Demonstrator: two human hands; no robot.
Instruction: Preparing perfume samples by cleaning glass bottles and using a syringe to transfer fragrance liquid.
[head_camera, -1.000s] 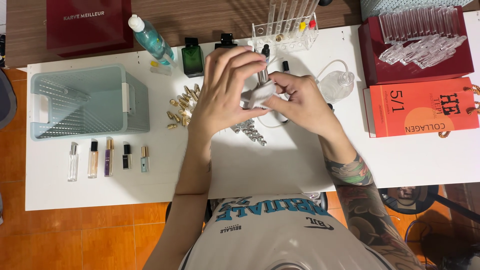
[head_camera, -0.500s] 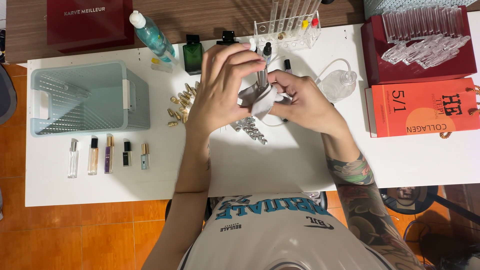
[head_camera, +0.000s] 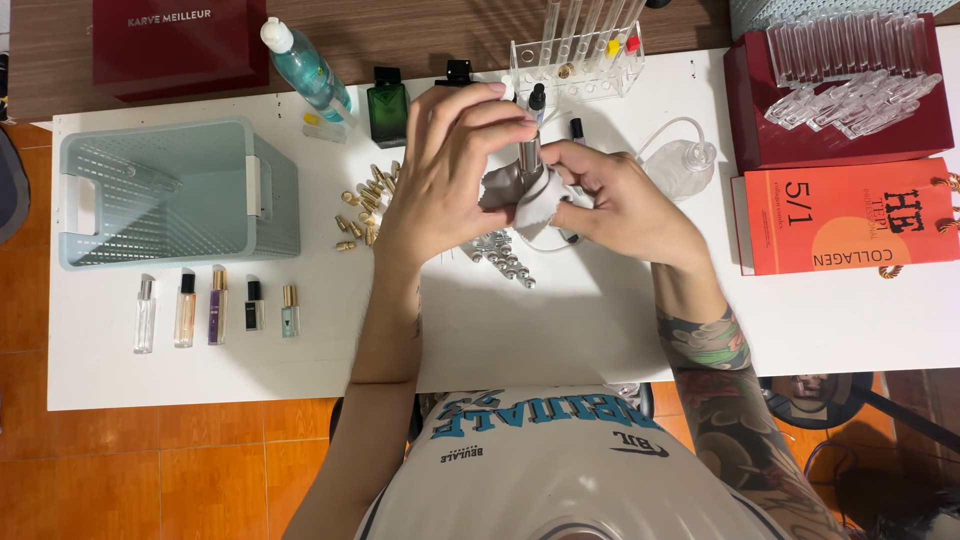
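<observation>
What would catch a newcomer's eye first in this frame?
At the centre, the left hand and right hand meet over a slim vial wrapped in a white cloth. To the left stands a pale blue basket; at the right edge lies an orange box.

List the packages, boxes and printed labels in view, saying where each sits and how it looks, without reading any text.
Dark red box: far left corner, flat, rectangular, pale lettering on the lid.
Second dark red box: far right, clear plastic vials piled on top.
Orange box: right edge, just nearer than that box, rectangular, dark lettering, paler orange half-circle.
No screens or signs show.
</observation>
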